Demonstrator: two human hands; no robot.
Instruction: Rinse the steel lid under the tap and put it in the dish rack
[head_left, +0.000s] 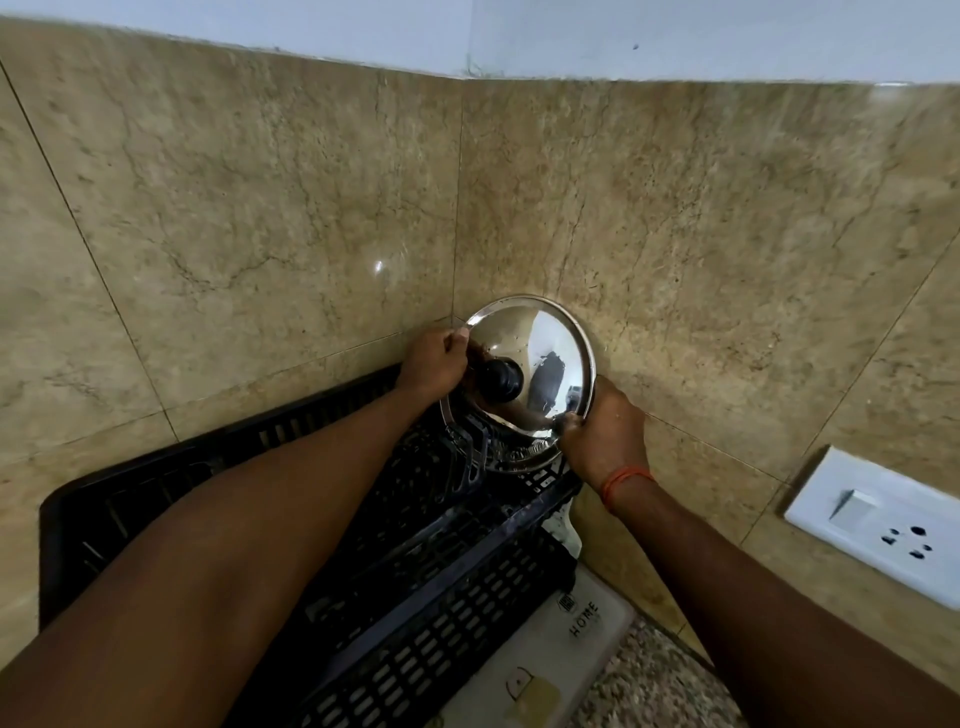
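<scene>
The steel lid is round and shiny with a black knob in its middle. It stands almost upright at the far right corner of the black plastic dish rack, close to the tiled wall corner. My left hand grips its upper left rim. My right hand, with an orange thread at the wrist, grips its lower right rim. The lid's bottom edge sits among other steel pieces in the rack. No tap is in view.
Beige marble tiles form the two walls behind the rack. A white switch and socket plate is on the right wall. A pale mat marked HOME lies under the rack on the speckled counter.
</scene>
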